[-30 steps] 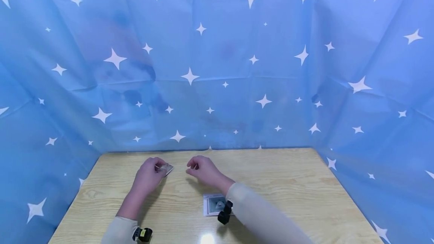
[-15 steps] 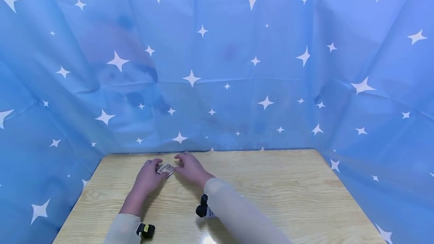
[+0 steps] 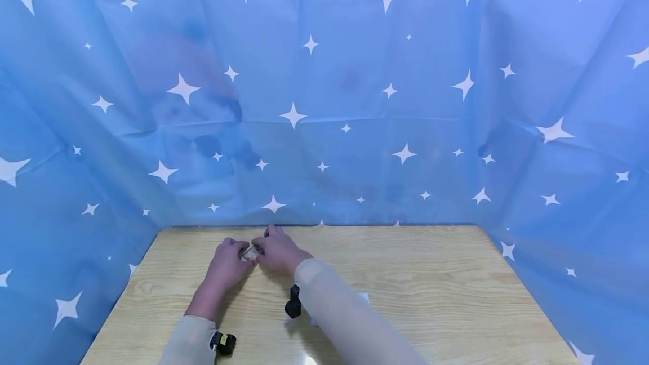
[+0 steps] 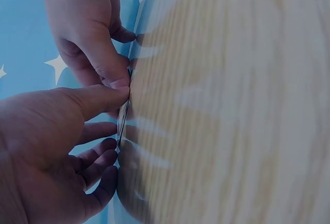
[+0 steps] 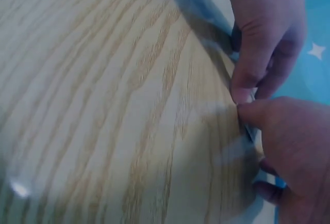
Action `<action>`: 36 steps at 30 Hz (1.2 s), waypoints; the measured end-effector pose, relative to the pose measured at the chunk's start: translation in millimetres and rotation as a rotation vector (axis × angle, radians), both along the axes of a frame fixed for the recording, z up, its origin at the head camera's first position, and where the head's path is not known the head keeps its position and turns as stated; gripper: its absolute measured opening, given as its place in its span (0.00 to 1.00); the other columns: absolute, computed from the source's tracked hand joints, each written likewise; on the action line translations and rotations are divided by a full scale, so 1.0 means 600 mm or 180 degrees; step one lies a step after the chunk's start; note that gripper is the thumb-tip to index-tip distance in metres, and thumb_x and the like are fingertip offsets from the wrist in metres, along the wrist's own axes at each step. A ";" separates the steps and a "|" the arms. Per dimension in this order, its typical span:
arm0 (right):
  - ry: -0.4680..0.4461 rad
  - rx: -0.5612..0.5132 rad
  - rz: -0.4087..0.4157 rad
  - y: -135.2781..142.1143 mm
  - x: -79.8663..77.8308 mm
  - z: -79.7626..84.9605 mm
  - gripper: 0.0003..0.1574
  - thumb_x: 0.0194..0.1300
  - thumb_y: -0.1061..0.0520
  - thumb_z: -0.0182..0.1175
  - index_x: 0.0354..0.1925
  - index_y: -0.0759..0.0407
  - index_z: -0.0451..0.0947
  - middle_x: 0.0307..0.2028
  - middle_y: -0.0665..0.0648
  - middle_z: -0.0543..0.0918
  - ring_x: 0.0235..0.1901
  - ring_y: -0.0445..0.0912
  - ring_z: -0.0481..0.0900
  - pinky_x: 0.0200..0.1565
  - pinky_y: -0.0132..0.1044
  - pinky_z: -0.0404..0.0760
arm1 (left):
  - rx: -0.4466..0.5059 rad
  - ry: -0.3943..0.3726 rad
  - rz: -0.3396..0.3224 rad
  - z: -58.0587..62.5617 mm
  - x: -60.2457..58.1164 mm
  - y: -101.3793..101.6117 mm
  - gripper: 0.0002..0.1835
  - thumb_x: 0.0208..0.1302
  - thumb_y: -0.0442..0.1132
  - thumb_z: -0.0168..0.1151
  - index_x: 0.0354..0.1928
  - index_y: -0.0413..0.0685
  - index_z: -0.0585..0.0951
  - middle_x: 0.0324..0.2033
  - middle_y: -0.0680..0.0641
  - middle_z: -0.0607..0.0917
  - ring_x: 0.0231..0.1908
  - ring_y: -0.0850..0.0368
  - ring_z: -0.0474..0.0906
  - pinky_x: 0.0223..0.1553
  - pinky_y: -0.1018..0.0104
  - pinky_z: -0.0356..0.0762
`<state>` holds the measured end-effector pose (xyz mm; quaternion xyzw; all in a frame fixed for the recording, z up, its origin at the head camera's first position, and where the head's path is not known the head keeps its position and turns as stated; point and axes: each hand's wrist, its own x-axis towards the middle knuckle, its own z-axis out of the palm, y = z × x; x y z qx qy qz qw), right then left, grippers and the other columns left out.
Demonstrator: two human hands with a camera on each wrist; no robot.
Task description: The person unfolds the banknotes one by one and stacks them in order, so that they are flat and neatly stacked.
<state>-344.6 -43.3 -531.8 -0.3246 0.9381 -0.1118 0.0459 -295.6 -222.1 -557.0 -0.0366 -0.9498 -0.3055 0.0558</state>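
Near the far left of the table [image 3: 405, 275], a small flat grey-white square piece [image 3: 250, 253] lies between both hands. Its kind cannot be made out; edge-on in the left wrist view it is a thin dark strip [image 4: 122, 123]. My left hand [image 3: 228, 263] pinches its left side, thumb toward the front edge. From the right, my right hand [image 3: 279, 250] grips the other side with thumb and fingers. The two thumbs meet at the piece in both wrist views, where the hands cover much of it. It sits close over the tabletop.
A printed sheet or card [image 3: 364, 297] lies on the table, mostly hidden beneath the right forearm [image 3: 339, 308]. Each wrist carries a black camera [image 3: 293, 303]. A blue curtain with white stars [image 3: 324, 100] hangs behind the table and at both sides.
The right hand has moved left and slightly away to reach the square piece, and its thumb and fingers have come together on it. The right forearm now covers most of the printed sheet.
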 end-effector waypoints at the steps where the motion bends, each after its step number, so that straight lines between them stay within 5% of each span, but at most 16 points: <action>1: -0.0018 -0.0001 -0.0014 0.001 -0.001 0.001 0.29 0.81 0.45 0.67 0.75 0.43 0.80 0.58 0.53 0.75 0.54 0.45 0.69 0.52 0.37 0.76 | 0.0002 0.0010 -0.0011 -0.001 -0.001 0.001 0.27 0.65 0.39 0.79 0.62 0.31 0.85 0.50 0.32 0.81 0.51 0.35 0.80 0.54 0.37 0.83; 10: -0.0252 -0.0584 -0.0062 0.009 -0.011 -0.007 0.26 0.72 0.51 0.76 0.64 0.54 0.83 0.56 0.53 0.80 0.54 0.45 0.76 0.58 0.37 0.79 | 0.0168 0.0048 -0.0119 0.001 -0.002 0.004 0.25 0.64 0.35 0.79 0.61 0.35 0.86 0.48 0.36 0.83 0.46 0.42 0.80 0.48 0.42 0.82; 19: -0.0917 -0.1643 -0.0253 0.022 -0.011 -0.013 0.14 0.73 0.71 0.67 0.53 0.59 0.81 0.36 0.52 0.84 0.33 0.39 0.77 0.38 0.32 0.78 | 0.0382 0.0009 -0.0237 0.001 -0.004 0.009 0.22 0.64 0.32 0.79 0.60 0.38 0.86 0.47 0.41 0.82 0.44 0.49 0.79 0.49 0.48 0.80; 28: -0.1102 -0.2372 -0.0271 0.052 -0.011 -0.025 0.10 0.71 0.70 0.69 0.48 0.61 0.85 0.33 0.51 0.83 0.31 0.38 0.76 0.35 0.29 0.76 | 0.0862 0.0067 -0.0269 0.005 0.001 0.017 0.20 0.66 0.27 0.76 0.59 0.43 0.86 0.48 0.41 0.80 0.46 0.50 0.81 0.49 0.54 0.82; 36: -0.1375 -0.2730 -0.0330 0.085 0.018 -0.009 0.11 0.72 0.65 0.73 0.50 0.60 0.85 0.36 0.54 0.87 0.33 0.41 0.81 0.35 0.32 0.80 | 0.1392 -0.0019 -0.0366 0.015 0.012 0.038 0.17 0.70 0.26 0.73 0.58 0.47 0.88 0.44 0.46 0.86 0.42 0.53 0.82 0.41 0.64 0.84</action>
